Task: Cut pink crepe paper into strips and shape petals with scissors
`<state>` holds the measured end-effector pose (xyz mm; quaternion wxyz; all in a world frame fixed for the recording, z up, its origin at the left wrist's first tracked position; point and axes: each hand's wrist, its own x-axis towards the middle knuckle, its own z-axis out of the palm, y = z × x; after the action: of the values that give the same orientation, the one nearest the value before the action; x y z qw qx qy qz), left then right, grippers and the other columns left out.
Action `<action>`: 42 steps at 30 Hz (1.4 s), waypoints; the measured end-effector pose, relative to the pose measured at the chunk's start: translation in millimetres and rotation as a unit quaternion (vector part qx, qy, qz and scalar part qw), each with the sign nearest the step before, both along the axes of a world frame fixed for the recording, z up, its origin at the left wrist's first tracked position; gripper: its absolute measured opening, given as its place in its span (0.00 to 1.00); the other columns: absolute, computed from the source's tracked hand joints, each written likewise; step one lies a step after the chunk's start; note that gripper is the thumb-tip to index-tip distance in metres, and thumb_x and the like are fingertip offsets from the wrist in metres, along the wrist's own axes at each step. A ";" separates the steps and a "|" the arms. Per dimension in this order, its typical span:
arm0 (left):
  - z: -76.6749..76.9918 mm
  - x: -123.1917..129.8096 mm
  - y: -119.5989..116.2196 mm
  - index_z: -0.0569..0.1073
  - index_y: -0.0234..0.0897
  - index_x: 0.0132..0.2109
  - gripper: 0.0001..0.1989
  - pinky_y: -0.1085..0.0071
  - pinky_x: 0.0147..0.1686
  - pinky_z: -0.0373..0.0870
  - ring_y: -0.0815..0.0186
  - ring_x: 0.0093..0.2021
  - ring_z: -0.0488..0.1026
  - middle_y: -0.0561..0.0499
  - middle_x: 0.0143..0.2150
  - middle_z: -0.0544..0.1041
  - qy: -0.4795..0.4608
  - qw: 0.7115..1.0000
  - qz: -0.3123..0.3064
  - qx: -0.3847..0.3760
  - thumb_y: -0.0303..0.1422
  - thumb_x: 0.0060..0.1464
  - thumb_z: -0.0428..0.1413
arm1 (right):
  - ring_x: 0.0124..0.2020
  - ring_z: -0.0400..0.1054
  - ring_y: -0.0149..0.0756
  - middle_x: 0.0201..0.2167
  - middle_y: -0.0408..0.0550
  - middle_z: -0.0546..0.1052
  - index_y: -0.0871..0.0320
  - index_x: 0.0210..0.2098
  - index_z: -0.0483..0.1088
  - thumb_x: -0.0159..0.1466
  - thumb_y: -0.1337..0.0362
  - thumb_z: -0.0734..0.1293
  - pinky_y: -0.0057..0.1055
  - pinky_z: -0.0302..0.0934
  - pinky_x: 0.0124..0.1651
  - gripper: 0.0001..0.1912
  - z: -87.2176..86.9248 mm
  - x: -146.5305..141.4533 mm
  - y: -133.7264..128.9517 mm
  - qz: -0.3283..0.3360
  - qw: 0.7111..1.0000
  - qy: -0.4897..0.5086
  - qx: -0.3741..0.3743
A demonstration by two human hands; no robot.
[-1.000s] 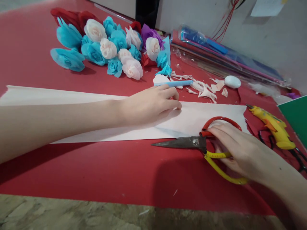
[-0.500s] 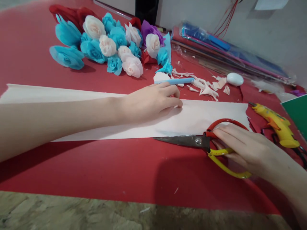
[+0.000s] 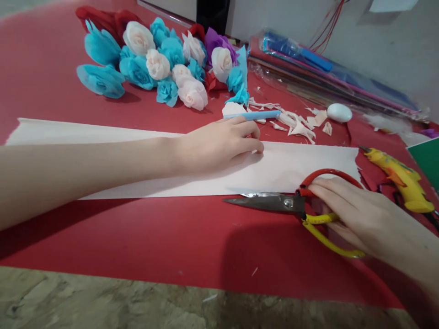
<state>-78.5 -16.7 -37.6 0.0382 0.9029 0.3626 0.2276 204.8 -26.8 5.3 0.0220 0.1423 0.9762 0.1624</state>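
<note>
A long strip of pale pink crepe-like paper (image 3: pixel 302 160) lies across the red tabletop. My left hand (image 3: pixel 219 144) rests on its middle, palm down, with fingers bent and a little apart, pressing the sheet. In my right hand (image 3: pixel 356 208) is a pair of scissors (image 3: pixel 270 202) with one red and one yellow handle loop. The scissors point left along the near edge of the paper. Their dark blade lies over the red surface just in front of that edge, and a shiny second blade shows slightly parted from it.
Blue, white, pink and purple paper flowers (image 3: pixel 171 50) are heaped at the back. A light blue stick (image 3: pixel 254 115), paper scraps (image 3: pixel 297 123) and a white egg-shaped object (image 3: pixel 339 113) lie behind the strip. A yellow glue gun (image 3: pixel 399 176) sits right, before wrapped paper rolls (image 3: pixel 325 77).
The scissor blades have parted slightly, so the shiny blade now shows. My left hand keeps its place on the paper. The whole view has shifted a little.
</note>
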 end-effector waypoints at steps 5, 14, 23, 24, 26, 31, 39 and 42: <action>0.2 1.0 -1.2 0.75 0.38 0.40 0.14 0.59 0.44 0.69 0.55 0.44 0.72 0.43 0.41 0.74 -0.009 1.000 0.003 0.004 0.32 0.62 0.44 | 0.46 0.66 0.53 0.44 0.65 0.70 0.70 0.49 0.61 0.59 0.74 0.53 0.43 0.69 0.40 0.19 -3.3 -0.3 -5.5 -0.043 0.999 0.004 -0.033; -1.5 1.2 -0.4 0.75 0.36 0.41 0.14 0.59 0.45 0.69 0.55 0.44 0.72 0.42 0.42 0.74 -0.003 1.000 0.001 0.017 0.32 0.62 0.45 | 0.47 0.64 0.56 0.44 0.69 0.68 0.77 0.47 0.63 0.57 0.75 0.54 0.47 0.69 0.40 0.20 -5.0 -14.5 -4.4 -0.041 0.998 0.012 -0.041; -5.7 0.5 2.0 0.76 0.36 0.42 0.15 0.61 0.45 0.69 0.57 0.43 0.73 0.40 0.42 0.75 -0.012 0.998 -0.002 0.054 0.33 0.62 0.45 | 0.46 0.67 0.56 0.44 0.70 0.69 0.79 0.47 0.64 0.55 0.75 0.55 0.46 0.69 0.41 0.22 -6.3 -29.0 -8.0 -0.033 0.998 0.038 -0.032; -6.2 0.7 2.2 0.76 0.36 0.42 0.15 0.61 0.45 0.69 0.57 0.43 0.73 0.41 0.41 0.75 -0.014 0.998 -0.002 0.057 0.33 0.62 0.45 | 0.45 0.67 0.56 0.44 0.70 0.69 0.79 0.47 0.64 0.55 0.75 0.54 0.45 0.69 0.40 0.22 -6.2 -31.0 -8.1 -0.032 0.998 0.042 -0.033; -6.8 1.2 2.6 0.76 0.36 0.42 0.15 0.61 0.45 0.69 0.57 0.42 0.73 0.41 0.41 0.75 -0.014 0.998 -0.002 0.058 0.32 0.62 0.45 | 0.44 0.68 0.56 0.43 0.70 0.69 0.79 0.47 0.65 0.56 0.75 0.54 0.44 0.70 0.39 0.21 -5.8 -34.5 -7.9 -0.024 0.998 0.046 -0.034; -7.1 1.4 2.4 0.76 0.35 0.42 0.14 0.61 0.45 0.69 0.57 0.43 0.73 0.40 0.42 0.75 -0.020 0.998 -0.002 0.051 0.32 0.62 0.45 | 0.40 0.69 0.57 0.40 0.69 0.71 0.78 0.44 0.66 0.54 0.76 0.55 0.43 0.70 0.31 0.20 -3.9 -35.9 -4.6 0.005 0.998 0.051 -0.041; -5.4 0.0 0.6 0.76 0.34 0.43 0.16 0.61 0.46 0.68 0.56 0.42 0.72 0.40 0.42 0.74 -0.001 0.999 0.003 0.046 0.33 0.62 0.45 | 0.36 0.69 0.48 0.37 0.63 0.71 0.74 0.41 0.66 0.62 0.77 0.53 0.36 0.67 0.28 0.13 -3.4 -30.5 -2.7 0.059 0.996 0.066 0.001; -4.6 -0.7 0.5 0.76 0.34 0.43 0.15 0.60 0.46 0.68 0.56 0.43 0.72 0.39 0.43 0.74 0.004 0.999 -0.001 0.037 0.32 0.62 0.44 | 0.34 0.69 0.45 0.35 0.59 0.71 0.71 0.41 0.65 0.66 0.75 0.51 0.34 0.66 0.29 0.13 -3.1 -28.9 -3.9 0.058 0.996 0.062 0.008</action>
<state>-79.2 -16.2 -42.1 0.0032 0.9048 0.3533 0.2375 175.9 -30.7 2.2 -0.0492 0.0954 0.9809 0.1623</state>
